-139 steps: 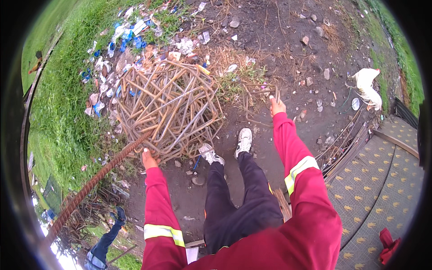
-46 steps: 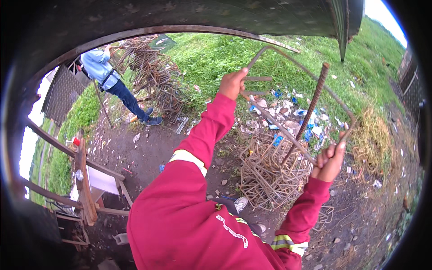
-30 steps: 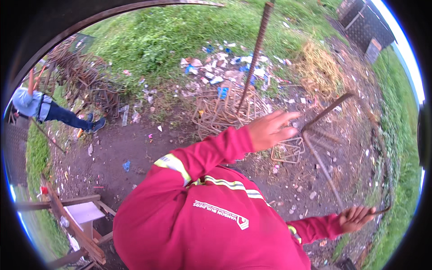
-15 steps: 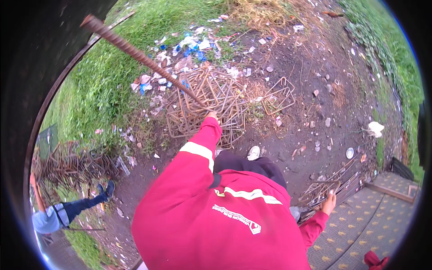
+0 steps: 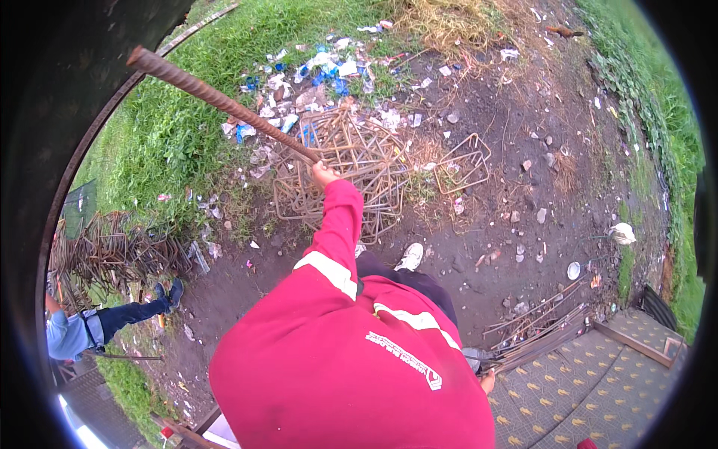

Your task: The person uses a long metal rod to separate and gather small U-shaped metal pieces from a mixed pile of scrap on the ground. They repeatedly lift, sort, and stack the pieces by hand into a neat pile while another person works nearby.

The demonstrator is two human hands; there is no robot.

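Note:
My left hand (image 5: 325, 175) is stretched forward and wrapped round the lower end of a rusty ribbed rebar (image 5: 224, 102). The bar slants up and to the left, its far end free in the air. Beyond that hand lies a heap of bent, square rebar stirrups (image 5: 370, 168) on the dirt. My right hand (image 5: 488, 382) is low at my right side, mostly hidden by my red jacket (image 5: 351, 367). It is beside the ends of a bundle of thin steel rods (image 5: 540, 347); its fingers do not show clearly.
One loose stirrup (image 5: 464, 166) lies right of the heap. Litter (image 5: 329, 71) is scattered by the grass. At left a person in blue (image 5: 71, 333) stands near another stirrup pile (image 5: 116, 254). A patterned sheet-covered surface (image 5: 583, 389) with a wooden strip (image 5: 636, 346) is at right.
My left hand has moved slightly left and up with the rebar. The right hand has drawn in toward my body. My torso has turned a little, and one shoe has shifted.

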